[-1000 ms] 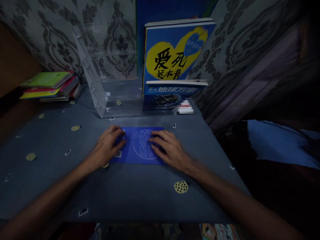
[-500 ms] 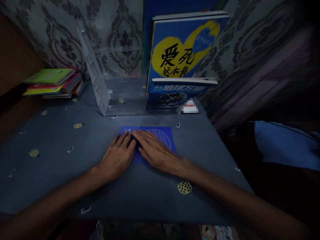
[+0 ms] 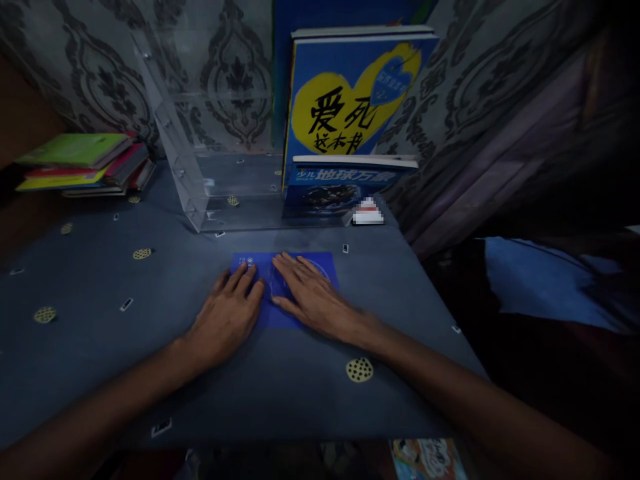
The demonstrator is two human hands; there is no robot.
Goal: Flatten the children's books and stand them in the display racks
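Note:
A thin blue book (image 3: pixel 327 268) with a pale circle printed on its cover lies flat on the grey-blue tablecloth (image 3: pixel 100 313). My left hand (image 3: pixel 227 317) rests flat on the book's left part, fingers stretched toward its far edge. My right hand (image 3: pixel 313 297) lies flat across the book's middle, fingers together and pointing up-left. The two hands nearly touch. Neither hand grips anything.
A clear acrylic stand (image 3: pixel 200 133) is behind the book. In its right part a tall blue book with a yellow heart (image 3: pixel 350 93) stands upright, with a smaller blue book (image 3: pixel 345 187) in front. A stack of colourful books (image 3: pixel 83 163) lies at the far left. The table's right edge drops off.
My hands slid from the book's two sides to meet over its middle and left part, flattening on the cover. Since half a second ago they have hardly moved.

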